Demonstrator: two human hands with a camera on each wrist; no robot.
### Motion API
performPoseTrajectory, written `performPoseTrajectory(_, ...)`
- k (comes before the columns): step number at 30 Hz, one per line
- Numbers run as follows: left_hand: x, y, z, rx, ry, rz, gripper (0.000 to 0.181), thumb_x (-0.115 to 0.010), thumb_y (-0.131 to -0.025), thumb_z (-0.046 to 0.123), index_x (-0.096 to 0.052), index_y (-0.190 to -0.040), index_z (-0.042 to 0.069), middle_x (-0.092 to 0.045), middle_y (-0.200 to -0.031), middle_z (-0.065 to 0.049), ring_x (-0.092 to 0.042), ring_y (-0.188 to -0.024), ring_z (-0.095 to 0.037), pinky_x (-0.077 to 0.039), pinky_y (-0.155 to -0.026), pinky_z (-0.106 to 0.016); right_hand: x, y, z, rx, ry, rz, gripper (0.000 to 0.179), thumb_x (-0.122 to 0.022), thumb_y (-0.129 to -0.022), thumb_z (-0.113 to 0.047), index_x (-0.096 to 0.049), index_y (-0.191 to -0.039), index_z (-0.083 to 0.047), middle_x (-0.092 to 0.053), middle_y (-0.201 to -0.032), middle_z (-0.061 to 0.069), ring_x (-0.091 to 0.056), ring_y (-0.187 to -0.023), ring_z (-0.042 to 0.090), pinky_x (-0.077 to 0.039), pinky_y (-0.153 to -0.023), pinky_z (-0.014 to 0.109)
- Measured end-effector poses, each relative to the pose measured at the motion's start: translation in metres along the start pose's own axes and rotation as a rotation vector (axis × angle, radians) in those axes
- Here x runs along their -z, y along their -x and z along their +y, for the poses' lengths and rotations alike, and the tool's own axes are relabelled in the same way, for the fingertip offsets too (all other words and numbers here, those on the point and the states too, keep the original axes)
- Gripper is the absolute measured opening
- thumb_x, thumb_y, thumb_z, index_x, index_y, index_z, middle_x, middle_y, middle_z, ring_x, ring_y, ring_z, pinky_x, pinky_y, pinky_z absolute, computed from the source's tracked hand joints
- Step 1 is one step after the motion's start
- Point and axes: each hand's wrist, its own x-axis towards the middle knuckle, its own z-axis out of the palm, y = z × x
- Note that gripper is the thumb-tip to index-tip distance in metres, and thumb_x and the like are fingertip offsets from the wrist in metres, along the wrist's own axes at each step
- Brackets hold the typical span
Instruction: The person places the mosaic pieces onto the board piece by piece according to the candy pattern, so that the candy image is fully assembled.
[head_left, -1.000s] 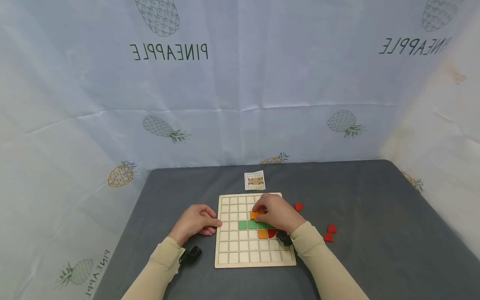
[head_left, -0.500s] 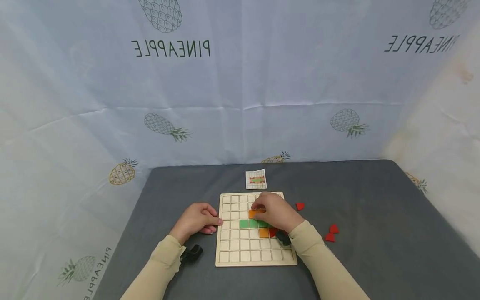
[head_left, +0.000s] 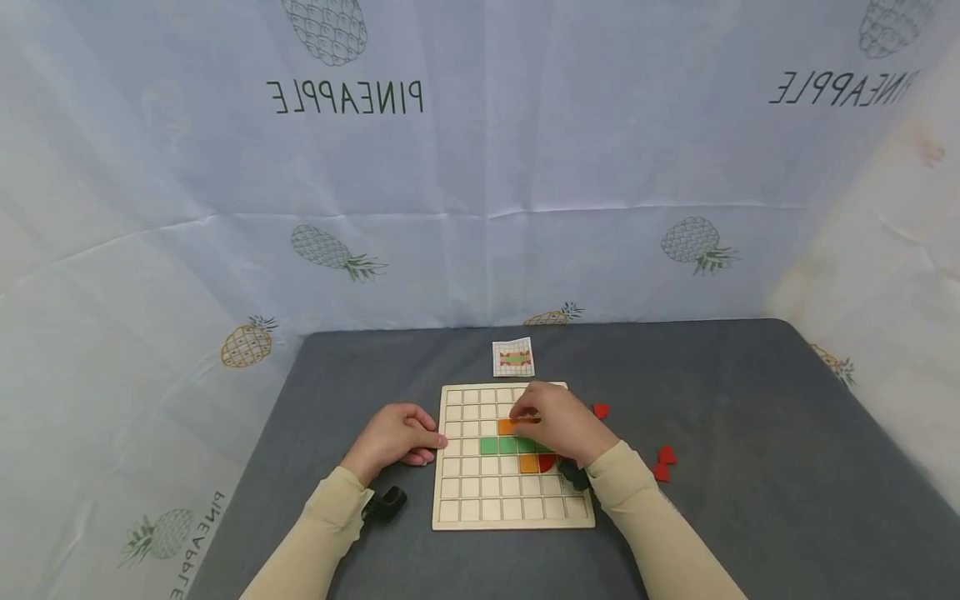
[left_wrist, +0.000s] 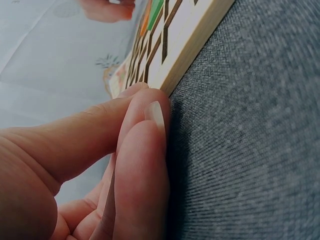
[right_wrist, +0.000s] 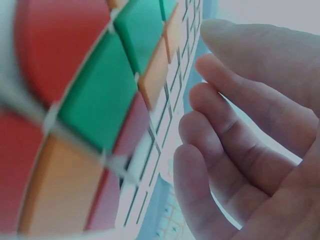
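Apparently tile-laying is underway: the left hand [head_left: 393, 438] pinches the pale wooden grid board [head_left: 480, 490]; the empty, loose-fingered right hand [head_left: 561, 421] likely needs a red wedge-shaped piece [head_left: 601, 411] next.

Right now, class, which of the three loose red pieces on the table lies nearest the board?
The red piece lying alone near the back right corner of the board; the other two pieces lie close together, farther out to the right.
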Motion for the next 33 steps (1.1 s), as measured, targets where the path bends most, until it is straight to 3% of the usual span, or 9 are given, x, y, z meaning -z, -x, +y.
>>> performPoseTrajectory(5, -0.001, -0.001, 0.0, -0.005, -0.007, -0.001, 0.037, -0.097, -0.082, 0.019, -0.07, -0.103, 0.005, -0.077, -0.082, -0.009, -0.074, -0.066, -0.016, -0.065, -0.063, -0.032, 0.015, 0.022, 0.011, -0.002, 0.03, 0.015, 0.008, -0.085, -0.096, -0.02, -0.084, -0.103, -0.018, -0.068, -0.095, -0.012, -0.059, -0.086, 0.006, -0.057, -0.077, 0.027)
performPoseTrajectory(13, 0.003, 0.0, 0.0, -0.006, -0.015, 0.01, 0.037, -0.097, -0.082, 0.02, -0.07, -0.103, 0.005, -0.077, -0.082, -0.009, -0.074, -0.067, -0.017, -0.065, -0.064, -0.033, 0.042, 0.075, 0.034, -0.053, 0.08, 0.0, 0.012, -0.087, -0.093, -0.02, -0.082, -0.103, -0.022, -0.065, -0.094, -0.014, -0.057, -0.081, 0.001, -0.056, -0.071, 0.022)
performPoseTrajectory(21, 0.005, 0.0, -0.003, 0.016, -0.012, 0.017, 0.038, -0.097, -0.081, 0.021, -0.071, -0.104, 0.005, -0.077, -0.083, -0.01, -0.075, -0.067, -0.017, -0.065, -0.063, -0.032, 0.054, 0.121, 0.054, -0.112, 0.11, -0.039, 0.021, -0.093, -0.087, -0.023, -0.081, -0.103, -0.028, -0.066, -0.098, -0.016, -0.063, -0.09, 0.002, -0.059, -0.076, 0.025)
performPoseTrajectory(33, -0.002, 0.0, -0.001, -0.002, -0.003, -0.002, 0.036, -0.096, -0.082, 0.019, -0.072, -0.104, 0.005, -0.077, -0.084, -0.01, -0.075, -0.068, -0.016, -0.066, -0.065, -0.033, 0.051, 0.143, 0.069, -0.105, 0.109, -0.041, 0.026, -0.095, -0.083, -0.022, -0.081, -0.104, -0.03, -0.064, -0.097, -0.018, -0.062, -0.088, 0.0, -0.059, -0.076, 0.026)
